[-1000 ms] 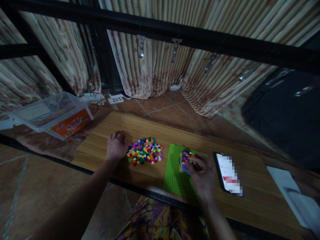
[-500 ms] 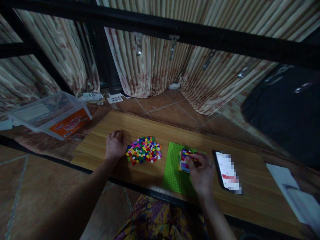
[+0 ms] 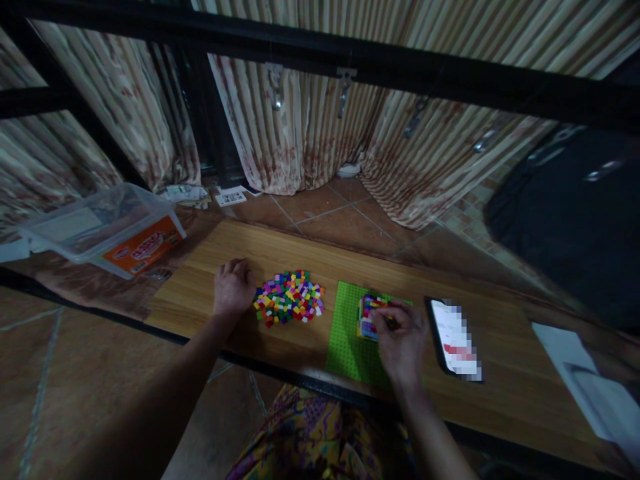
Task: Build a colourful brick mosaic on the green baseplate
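My left hand (image 3: 233, 287) rests on the wooden table with its fingers curled in, and nothing shows in it. Just to its right lies a loose pile of small multicoloured toy bricks (image 3: 290, 298). A green studded baseplate (image 3: 345, 340) lies right of the pile. On it stands a low block built of coloured bricks (image 3: 367, 319), partly covered by my right hand (image 3: 404, 337). Thumb and fingers of that hand are pinched together at the block's right side. Whatever lies between the fingertips is too small and hidden to make out.
A phone (image 3: 453, 340) with a lit screen lies right of the baseplate. White sheets (image 3: 567, 363) are at the table's right end. A clear plastic box (image 3: 107, 230) with an orange label stands at the left. A dark bar (image 3: 320, 50) crosses before the curtains.
My right fingertips have shifted slightly over the brick block and hide a little less of its top. My left hand stays beside the pile.
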A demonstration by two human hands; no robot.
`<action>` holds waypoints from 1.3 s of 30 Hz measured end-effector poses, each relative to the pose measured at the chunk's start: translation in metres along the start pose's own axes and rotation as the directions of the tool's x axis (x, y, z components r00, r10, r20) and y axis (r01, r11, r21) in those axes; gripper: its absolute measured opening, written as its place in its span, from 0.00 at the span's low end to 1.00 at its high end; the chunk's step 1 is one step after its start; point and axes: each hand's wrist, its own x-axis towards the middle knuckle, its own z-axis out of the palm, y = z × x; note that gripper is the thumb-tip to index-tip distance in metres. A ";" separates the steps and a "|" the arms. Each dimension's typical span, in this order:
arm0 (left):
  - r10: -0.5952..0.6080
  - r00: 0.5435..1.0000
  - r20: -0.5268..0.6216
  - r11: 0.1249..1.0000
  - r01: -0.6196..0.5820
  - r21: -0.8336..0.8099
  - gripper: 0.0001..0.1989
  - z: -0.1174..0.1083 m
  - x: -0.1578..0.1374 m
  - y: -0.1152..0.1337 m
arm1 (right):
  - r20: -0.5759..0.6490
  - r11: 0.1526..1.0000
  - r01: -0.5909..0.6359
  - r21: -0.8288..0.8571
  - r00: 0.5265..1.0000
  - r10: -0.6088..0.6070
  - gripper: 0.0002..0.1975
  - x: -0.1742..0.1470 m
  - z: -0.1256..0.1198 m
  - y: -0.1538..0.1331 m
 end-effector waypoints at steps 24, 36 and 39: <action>-0.041 0.999 -0.012 0.998 0.041 -0.038 0.17 0.001 -0.002 0.002 | 0.368 0.937 0.349 0.017 0.869 -0.330 0.12 -0.037 0.055 -0.042; -0.037 0.999 -0.012 0.999 0.037 -0.029 0.17 0.002 -0.003 0.002 | 0.401 0.932 0.361 -0.025 0.858 -0.321 0.11 -0.035 0.060 -0.041; -0.036 0.999 -0.016 0.999 0.036 -0.034 0.17 0.002 -0.002 0.001 | 0.391 0.931 0.363 -0.043 0.863 -0.319 0.11 -0.034 0.060 -0.041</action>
